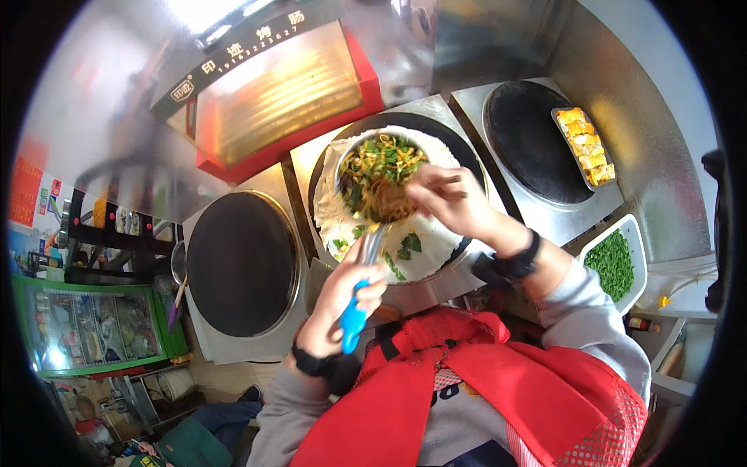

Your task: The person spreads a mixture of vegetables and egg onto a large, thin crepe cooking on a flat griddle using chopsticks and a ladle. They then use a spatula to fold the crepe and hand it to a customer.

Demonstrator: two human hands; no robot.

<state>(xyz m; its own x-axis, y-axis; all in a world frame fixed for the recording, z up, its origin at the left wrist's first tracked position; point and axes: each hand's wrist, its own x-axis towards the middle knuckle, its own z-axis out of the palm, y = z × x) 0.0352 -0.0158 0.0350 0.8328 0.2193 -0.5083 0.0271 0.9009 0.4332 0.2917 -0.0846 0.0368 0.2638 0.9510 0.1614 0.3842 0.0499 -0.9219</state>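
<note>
My left hand (336, 300) is closed round the blue handle (354, 317) of a round metal pan, tilted over the griddle. Noodles, egg and chopped greens (383, 167) fill the pan. My right hand (451, 198) is at the pan's right side, fingers bent and pressed together; motion blur hides what they hold, if anything. Beneath lies a wide, thin pale pancake (436, 249) on the black round middle griddle (473, 163). Green leaves (409, 246) and yellow bits are scattered on its near part. The pan covers the pancake's centre.
Black round griddles stand at left (241, 265) and right (523, 148). A tray of golden pieces (587, 148) sits on the right one. Behind is a red-framed roller grill (280, 93). A white tub (640, 265) holds chopped greens (609, 265). A person's legs (226, 414) show lower left.
</note>
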